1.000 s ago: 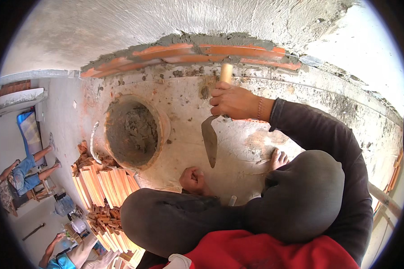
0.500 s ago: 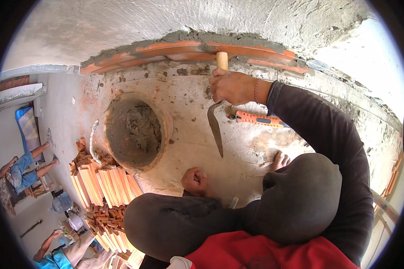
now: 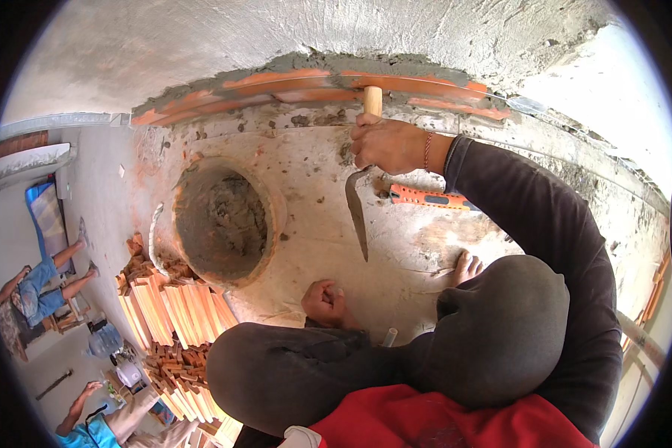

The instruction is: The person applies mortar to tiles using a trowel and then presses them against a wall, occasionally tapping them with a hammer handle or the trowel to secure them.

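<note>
My right hand (image 3: 388, 143) is closed round a trowel (image 3: 357, 216), its pointed blade hanging toward me over the floor. The trowel's wooden handle (image 3: 372, 101) sticks out beyond my fist, and its butt end meets the row of orange bricks (image 3: 403, 84) at the foot of the wall; whether it presses on them I cannot tell. Grey mortar is smeared along and above the bricks, and a thin line runs across them. My left hand (image 3: 325, 301) is curled into a loose fist beside my left knee, with nothing showing in it.
A round bucket (image 3: 275, 216) of grey mortar stands left of the trowel. An orange tool (image 3: 433, 197) lies under my right forearm. Stacked thin bricks (image 3: 175, 310) are at the left, by a white rope (image 3: 157, 239). Two other people are at the far left.
The trowel's handle end has shifted slightly right along the bricks. My left hand, the bucket and the stacked bricks stay as they were.
</note>
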Available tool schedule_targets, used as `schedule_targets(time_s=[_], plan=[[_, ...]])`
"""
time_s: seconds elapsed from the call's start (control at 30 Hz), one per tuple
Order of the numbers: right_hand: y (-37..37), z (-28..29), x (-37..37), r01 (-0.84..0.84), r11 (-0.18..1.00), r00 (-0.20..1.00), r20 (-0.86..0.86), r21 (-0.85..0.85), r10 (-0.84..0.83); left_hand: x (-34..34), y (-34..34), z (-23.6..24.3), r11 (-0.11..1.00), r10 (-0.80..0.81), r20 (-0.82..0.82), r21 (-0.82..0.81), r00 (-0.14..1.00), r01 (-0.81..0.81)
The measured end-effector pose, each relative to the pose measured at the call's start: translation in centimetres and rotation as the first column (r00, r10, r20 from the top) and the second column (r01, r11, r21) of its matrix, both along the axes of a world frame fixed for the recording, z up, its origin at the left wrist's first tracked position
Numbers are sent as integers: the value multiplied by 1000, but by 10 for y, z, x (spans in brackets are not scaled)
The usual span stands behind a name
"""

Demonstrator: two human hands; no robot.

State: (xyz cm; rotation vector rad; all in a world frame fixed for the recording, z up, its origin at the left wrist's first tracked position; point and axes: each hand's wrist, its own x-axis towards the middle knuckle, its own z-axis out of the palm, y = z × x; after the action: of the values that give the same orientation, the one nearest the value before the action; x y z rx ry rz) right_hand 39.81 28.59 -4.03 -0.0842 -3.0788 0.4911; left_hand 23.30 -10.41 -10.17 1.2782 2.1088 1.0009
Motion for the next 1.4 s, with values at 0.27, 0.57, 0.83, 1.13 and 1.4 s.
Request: schedule_targets(time_s=[0.27,0.57,0.83,1.13,1.4], plan=[[-26,9,26,63,998,998,-19,-18,-64,-1,-6,-7,998,41,25,-56,999,-40],[-12,9,62,133,991,991,30,-15,-132,-5,-6,-13,999,-23,-68,-29,997,21],[-9,6,82,169,981,983,-51,-95,-174,-6,-13,-19,991,53,-56,-116,997,-59],[-20,12,91,148,986,984,-85,-81,-155,-8,-8,-15,997,-19,-96,-81,995,11],[-12,8,94,163,978,981,-90,-128,-175,-8,-9,-18,997,-16,-93,-72,995,9]])
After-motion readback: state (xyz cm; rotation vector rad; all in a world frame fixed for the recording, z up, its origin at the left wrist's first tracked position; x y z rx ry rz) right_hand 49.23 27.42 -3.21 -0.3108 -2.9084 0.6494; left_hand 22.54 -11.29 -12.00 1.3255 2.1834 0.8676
